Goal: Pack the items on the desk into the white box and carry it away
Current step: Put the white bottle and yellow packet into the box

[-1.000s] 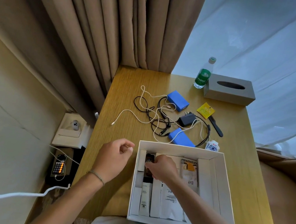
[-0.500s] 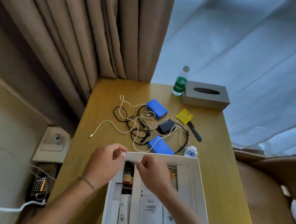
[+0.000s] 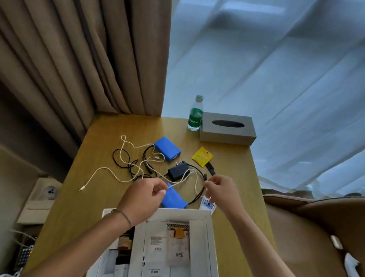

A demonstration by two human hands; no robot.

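Both hands have left the white box [image 3: 201, 217] and now reach past its far rim over the desk [image 3: 99, 201]. Left of centre, the left hand [image 3: 143, 199] pinches the white cable [image 3: 112, 171] by its curled fingertips. At centre lie the black adapter [image 3: 177, 171] and two blue packs [image 3: 167, 148]. The right hand [image 3: 223, 193] pinches a cable; which one is unclear. The box is cut off at the bottom edge; its contents are partly hidden by the left forearm.
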